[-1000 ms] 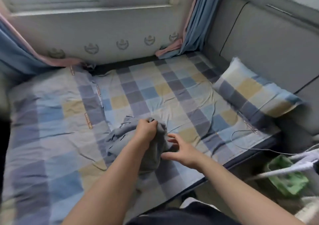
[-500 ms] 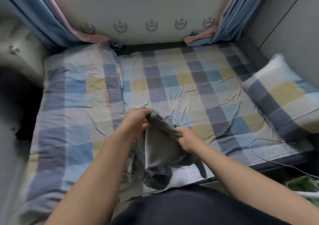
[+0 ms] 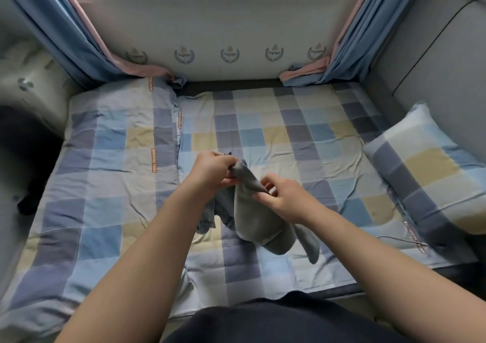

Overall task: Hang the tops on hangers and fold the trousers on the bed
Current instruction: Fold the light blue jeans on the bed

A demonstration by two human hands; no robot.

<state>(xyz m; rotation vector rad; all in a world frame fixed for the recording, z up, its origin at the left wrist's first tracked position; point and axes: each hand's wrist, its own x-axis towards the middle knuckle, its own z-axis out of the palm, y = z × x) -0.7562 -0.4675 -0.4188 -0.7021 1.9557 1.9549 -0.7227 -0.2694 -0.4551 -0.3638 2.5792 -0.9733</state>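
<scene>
Presently both hands are raised over the middle of the bed. Left hand (image 3: 213, 170) is curled into a fist, fingers clamped together round the bunched top edge of a grey garment (image 3: 252, 219). Right hand (image 3: 288, 202) sits just beside it toward 4 o'clock, thumb and forefinger pinching the same edge, the other fingers loosely apart above. The garment hangs between the two grips over the checked sheet (image 3: 302, 143). Its folds droop toward 6 o'clock and one narrow end trails toward 5 o'clock; cannot tell whether the lowest fold touches the sheet, nor whether this is a top or trousers. A folded checked quilt (image 3: 110, 164) lies at 9 o'clock, its edge near the left hand. A matching pillow (image 3: 420, 169) lies at 3 o'clock, well apart from the garment, against a grey padded headboard (image 3: 434, 53). Blue-and-pink curtains (image 3: 65, 27) hang at 11 and 1 o'clock, their ends pooled on the bed.
</scene>
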